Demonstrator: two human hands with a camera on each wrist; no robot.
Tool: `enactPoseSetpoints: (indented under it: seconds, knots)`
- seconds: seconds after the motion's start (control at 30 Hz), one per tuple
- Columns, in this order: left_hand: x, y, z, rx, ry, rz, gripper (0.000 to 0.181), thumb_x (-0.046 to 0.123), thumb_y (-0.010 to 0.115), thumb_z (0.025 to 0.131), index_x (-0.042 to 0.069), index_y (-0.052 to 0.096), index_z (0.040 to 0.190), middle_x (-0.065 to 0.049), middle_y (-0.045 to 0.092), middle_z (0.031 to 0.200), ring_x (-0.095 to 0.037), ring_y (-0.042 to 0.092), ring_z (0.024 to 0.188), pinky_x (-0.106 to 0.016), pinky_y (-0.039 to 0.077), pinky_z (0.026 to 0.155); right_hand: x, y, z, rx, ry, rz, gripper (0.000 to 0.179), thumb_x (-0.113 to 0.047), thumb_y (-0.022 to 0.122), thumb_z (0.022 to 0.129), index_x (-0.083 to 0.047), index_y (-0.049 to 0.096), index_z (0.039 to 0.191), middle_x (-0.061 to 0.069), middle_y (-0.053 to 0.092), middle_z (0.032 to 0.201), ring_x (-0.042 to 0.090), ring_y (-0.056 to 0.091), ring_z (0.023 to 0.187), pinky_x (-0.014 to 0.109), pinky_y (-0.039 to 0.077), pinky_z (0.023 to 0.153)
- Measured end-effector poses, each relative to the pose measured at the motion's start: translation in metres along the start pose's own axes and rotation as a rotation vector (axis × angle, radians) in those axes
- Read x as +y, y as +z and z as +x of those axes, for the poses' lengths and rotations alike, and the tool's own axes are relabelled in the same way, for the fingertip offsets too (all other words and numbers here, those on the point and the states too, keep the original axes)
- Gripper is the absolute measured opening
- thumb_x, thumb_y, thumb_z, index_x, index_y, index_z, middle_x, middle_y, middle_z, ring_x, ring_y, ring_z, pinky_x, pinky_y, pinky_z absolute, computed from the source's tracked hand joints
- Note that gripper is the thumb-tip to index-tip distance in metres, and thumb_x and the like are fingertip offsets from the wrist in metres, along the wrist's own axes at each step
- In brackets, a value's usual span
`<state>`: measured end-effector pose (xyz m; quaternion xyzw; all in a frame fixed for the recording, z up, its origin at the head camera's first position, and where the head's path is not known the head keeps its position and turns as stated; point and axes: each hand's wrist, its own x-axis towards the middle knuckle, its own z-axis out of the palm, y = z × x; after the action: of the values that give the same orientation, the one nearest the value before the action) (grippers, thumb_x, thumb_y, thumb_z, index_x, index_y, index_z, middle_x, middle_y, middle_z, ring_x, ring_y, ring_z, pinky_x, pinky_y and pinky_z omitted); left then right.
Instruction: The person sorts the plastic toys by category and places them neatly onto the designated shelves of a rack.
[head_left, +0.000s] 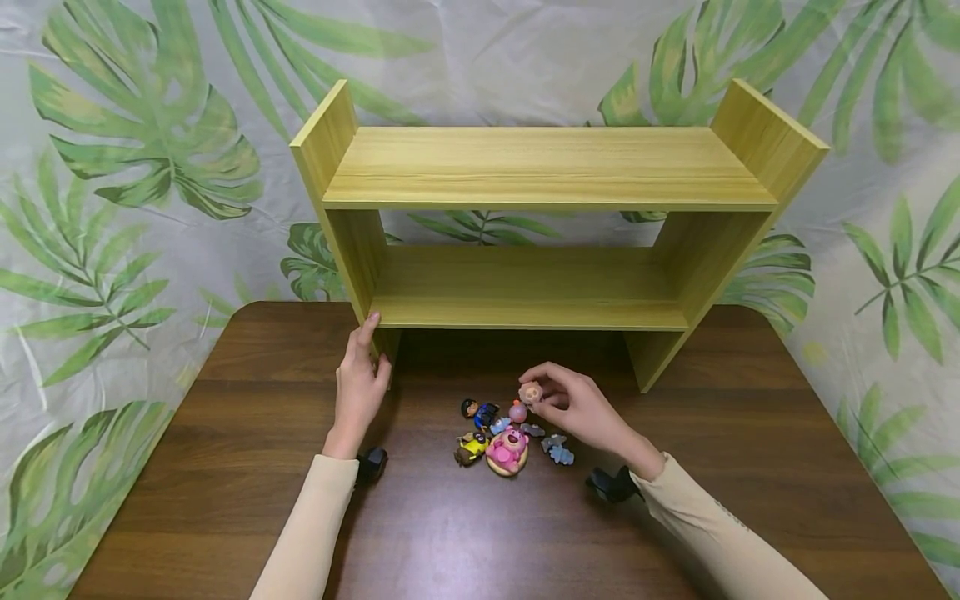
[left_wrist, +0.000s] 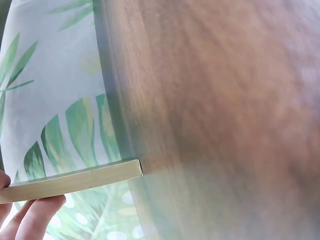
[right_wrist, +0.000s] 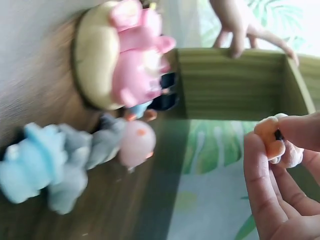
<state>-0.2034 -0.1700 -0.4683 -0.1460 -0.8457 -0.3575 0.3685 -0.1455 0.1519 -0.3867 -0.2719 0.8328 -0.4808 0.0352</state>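
Observation:
My right hand [head_left: 581, 408] pinches a small pale pink figurine [head_left: 531, 392] between thumb and fingers, above the tabletop. An orange part of that figurine [right_wrist: 274, 145] shows in the right wrist view. My left hand [head_left: 360, 379] holds the left side panel of the yellow wooden shelf [head_left: 510, 325], thumb on one face and fingers [left_wrist: 37, 220] on the other. Near the right hand several toy figures lie close together: a pink bear on a round base [head_left: 507, 452], a yellow-clad figure [head_left: 472, 448], a dark-haired blue figure [head_left: 478, 412], a round pink toy [head_left: 517, 412] and a light blue toy [head_left: 561, 455].
The shelf stands at the back of a dark brown wooden table [head_left: 465, 533], with an upper board [head_left: 547, 167] and a lower board [head_left: 525, 283] between side panels. Behind it hangs a leaf-patterned cloth [head_left: 510, 58]. Grey toys [right_wrist: 70, 170] lie beside the light blue one.

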Motion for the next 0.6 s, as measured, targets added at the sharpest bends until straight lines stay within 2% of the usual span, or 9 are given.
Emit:
enactPoseSetpoints:
  seconds: [0.17, 0.3, 0.53, 0.6]
  knots:
    - [-0.001, 0.001, 0.000, -0.006, -0.005, 0.002, 0.084, -0.018, 0.053, 0.080, 0.031, 0.029, 0.144, -0.019, 0.051, 0.120, -0.014, 0.028, 0.053, -0.033, 0.032, 0.048, -0.017, -0.001, 0.007, -0.002, -0.022, 0.023, 0.026, 0.008, 0.063, 0.086, 0.002, 0.060, 0.111, 0.016, 0.064, 0.102, 0.028, 0.062, 0.089, 0.037, 0.053, 0.077]
    - [-0.001, 0.001, -0.001, 0.000, -0.002, 0.001, 0.084, -0.019, 0.053, 0.080, 0.031, 0.030, 0.144, -0.020, 0.051, 0.118, -0.014, 0.029, 0.053, -0.033, 0.032, 0.047, -0.021, 0.000, 0.014, 0.005, -0.063, 0.051, 0.027, 0.009, 0.063, 0.085, 0.002, 0.060, 0.112, 0.016, 0.063, 0.103, 0.027, 0.062, 0.089, 0.035, 0.052, 0.076]
    - [0.000, -0.001, 0.000, 0.002, 0.009, 0.004, 0.084, -0.019, 0.053, 0.080, 0.030, 0.029, 0.145, -0.021, 0.052, 0.116, -0.014, 0.028, 0.053, -0.033, 0.030, 0.047, -0.003, 0.007, 0.031, 0.012, -0.114, 0.097, 0.029, 0.000, 0.066, 0.087, -0.007, 0.060, 0.115, 0.006, 0.063, 0.105, 0.018, 0.061, 0.090, 0.030, 0.052, 0.078]
    - [0.000, -0.001, 0.000, 0.001, 0.009, 0.004, 0.085, -0.019, 0.053, 0.080, 0.030, 0.029, 0.145, -0.020, 0.052, 0.116, -0.014, 0.028, 0.053, -0.033, 0.030, 0.047, -0.004, 0.008, 0.034, 0.012, -0.119, 0.106, 0.029, 0.000, 0.066, 0.088, -0.007, 0.060, 0.116, 0.006, 0.062, 0.106, 0.017, 0.061, 0.090, 0.030, 0.051, 0.078]
